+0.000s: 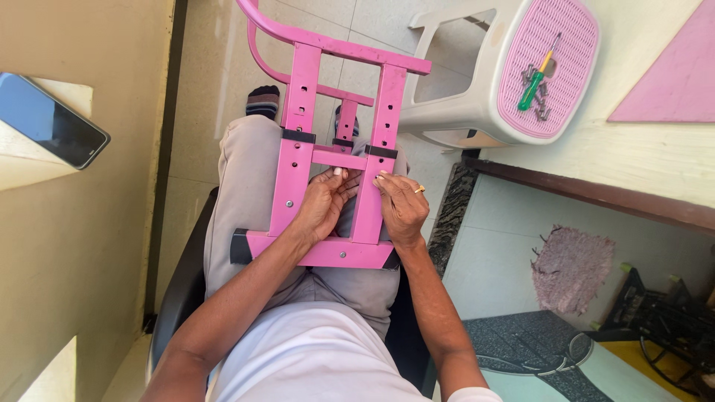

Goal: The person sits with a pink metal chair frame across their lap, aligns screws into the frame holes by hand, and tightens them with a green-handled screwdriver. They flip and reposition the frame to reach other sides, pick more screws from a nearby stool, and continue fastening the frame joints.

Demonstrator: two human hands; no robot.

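A pink metal frame [298, 126] with black end caps lies across my lap, its curved bar reaching away from me. My left hand [322, 205] rests between the two upright bars, fingers curled at the short cross piece [339, 158]. My right hand [404, 207], with a ring on it, presses on the right upright bar [378, 134], fingertips close to those of the left hand. Whether a small part sits between the fingers is hidden.
A white plastic stool [477, 97] with a pink seat stands ahead on the right, carrying a green-handled screwdriver [538, 78] and some small metal parts. A dark phone [51, 120] lies on a ledge at the left. A pinkish mat [570, 268] lies on the floor at the right.
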